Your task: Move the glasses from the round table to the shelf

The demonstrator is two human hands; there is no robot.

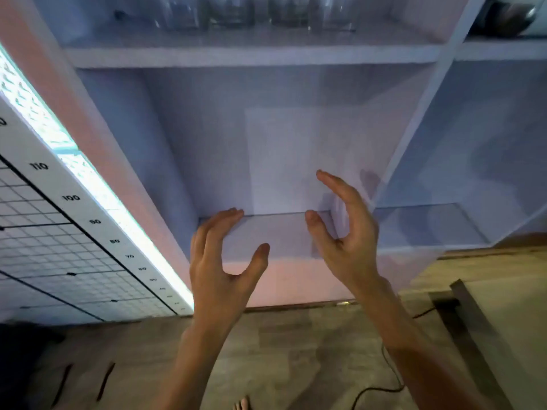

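Several clear glasses [251, 13] stand in a row on the upper board of a white shelf unit [254, 56], at the top of the head view. Both my hands hang in front of the lower compartment, well below the glasses. My left hand [219, 261] is open, fingers spread and curved, holding nothing. My right hand [346, 229] is open too, thumb and fingers apart in a loose C, empty. The round table is out of view.
A dark bowl [509, 16] sits on the shelf's upper right section. A white measuring board [74, 232] with a grid and numbers leans at the left beside a bright light strip. A black cable [384, 386] and a dark bar [473, 321] lie on the wooden floor.
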